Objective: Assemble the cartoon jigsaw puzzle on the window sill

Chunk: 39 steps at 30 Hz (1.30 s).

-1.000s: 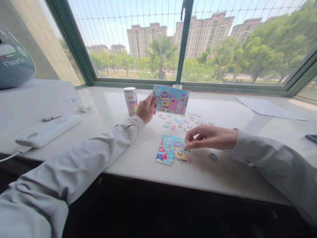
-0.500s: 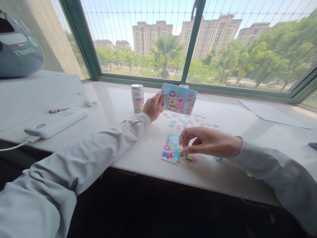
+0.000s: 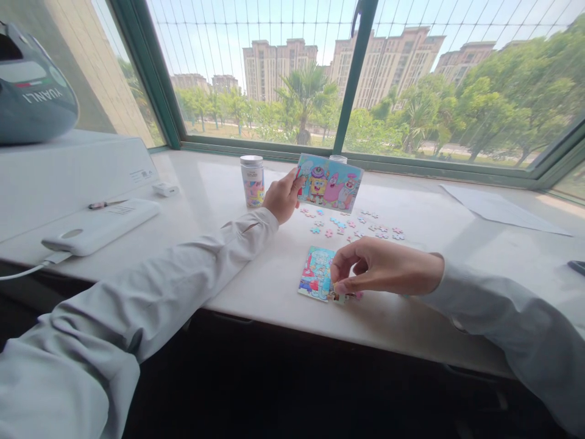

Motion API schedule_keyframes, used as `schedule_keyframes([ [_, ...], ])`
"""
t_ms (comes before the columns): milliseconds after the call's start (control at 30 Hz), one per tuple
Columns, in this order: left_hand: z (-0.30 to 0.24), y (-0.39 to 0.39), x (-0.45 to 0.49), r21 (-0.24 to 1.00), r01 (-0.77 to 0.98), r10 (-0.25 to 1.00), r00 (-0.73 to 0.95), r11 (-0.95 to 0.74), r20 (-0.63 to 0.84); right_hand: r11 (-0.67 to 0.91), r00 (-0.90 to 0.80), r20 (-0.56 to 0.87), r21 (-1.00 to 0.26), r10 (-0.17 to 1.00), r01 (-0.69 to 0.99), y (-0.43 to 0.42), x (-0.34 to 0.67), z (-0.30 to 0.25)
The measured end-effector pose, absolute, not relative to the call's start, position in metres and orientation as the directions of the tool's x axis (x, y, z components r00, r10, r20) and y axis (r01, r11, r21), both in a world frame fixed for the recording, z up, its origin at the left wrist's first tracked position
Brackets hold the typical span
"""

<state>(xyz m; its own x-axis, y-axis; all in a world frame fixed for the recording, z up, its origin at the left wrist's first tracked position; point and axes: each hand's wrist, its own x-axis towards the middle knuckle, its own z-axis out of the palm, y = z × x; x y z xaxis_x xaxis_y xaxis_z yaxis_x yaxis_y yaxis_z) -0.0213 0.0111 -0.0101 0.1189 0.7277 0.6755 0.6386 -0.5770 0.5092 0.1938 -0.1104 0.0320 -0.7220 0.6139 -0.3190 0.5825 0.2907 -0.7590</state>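
Note:
My left hand [image 3: 282, 198] grips the left edge of a picture card [image 3: 329, 183] showing cartoon characters, held up above the table. Lower down, my right hand [image 3: 365, 266] pinches a small puzzle piece [image 3: 337, 286] between thumb and fingertips, at the right side of a partly joined jigsaw puzzle [image 3: 315, 272]. The fingers hide most of this piece and the puzzle's right part. Loose puzzle pieces [image 3: 338, 224] lie scattered behind the right hand, beneath and beyond the card.
A printed canister [image 3: 253, 182] stands left of the card, with a second lid [image 3: 338, 159] partly hidden behind it. At left are a white power bank [image 3: 103, 227] with a cable, a small white adapter [image 3: 165, 189] and a box [image 3: 77, 183]. A paper sheet [image 3: 505, 210] lies right.
My right hand has dipped slightly, its fingertips lower against the puzzle's right side and covering more of it. My left hand and the card stay almost still.

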Motion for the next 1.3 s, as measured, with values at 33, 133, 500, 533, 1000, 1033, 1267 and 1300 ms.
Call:
schedule_keyframes([
  [33,-0.01,0.011,-0.022,0.509,0.636,0.725,0.12,-0.581,0.678,0.286,-0.721,-0.319,-0.762,0.615,0.582,-0.11,0.194,0.032],
  [133,-0.011,0.013,-0.022,0.506,0.625,0.715,0.123,-0.594,0.688,0.296,-0.717,-0.32,-0.751,0.619,0.591,-0.11,0.196,0.032],
  [500,-0.012,0.013,-0.023,0.524,0.619,0.723,0.105,-0.585,0.683,0.374,-0.722,-0.298,-0.698,0.624,0.611,-0.11,0.202,0.038],
  [533,-0.012,0.013,-0.023,0.517,0.625,0.721,0.108,-0.585,0.685,0.378,-0.719,-0.3,-0.69,0.627,0.617,-0.11,0.202,0.038],
  [1000,-0.011,0.012,-0.023,0.515,0.617,0.711,0.106,-0.595,0.695,0.384,-0.755,-0.293,-0.72,0.587,0.578,-0.105,0.206,0.031],
  [1033,-0.011,0.012,-0.023,0.516,0.614,0.711,0.107,-0.597,0.695,0.385,-0.753,-0.291,-0.718,0.59,0.58,-0.105,0.206,0.031],
  [1267,-0.011,0.012,-0.024,0.513,0.615,0.708,0.107,-0.599,0.698,0.42,-0.744,-0.249,-0.696,0.621,0.583,-0.106,0.205,0.034],
  [1300,-0.011,0.013,-0.024,0.511,0.616,0.706,0.106,-0.6,0.701,0.427,-0.747,-0.239,-0.696,0.621,0.577,-0.105,0.206,0.034],
])
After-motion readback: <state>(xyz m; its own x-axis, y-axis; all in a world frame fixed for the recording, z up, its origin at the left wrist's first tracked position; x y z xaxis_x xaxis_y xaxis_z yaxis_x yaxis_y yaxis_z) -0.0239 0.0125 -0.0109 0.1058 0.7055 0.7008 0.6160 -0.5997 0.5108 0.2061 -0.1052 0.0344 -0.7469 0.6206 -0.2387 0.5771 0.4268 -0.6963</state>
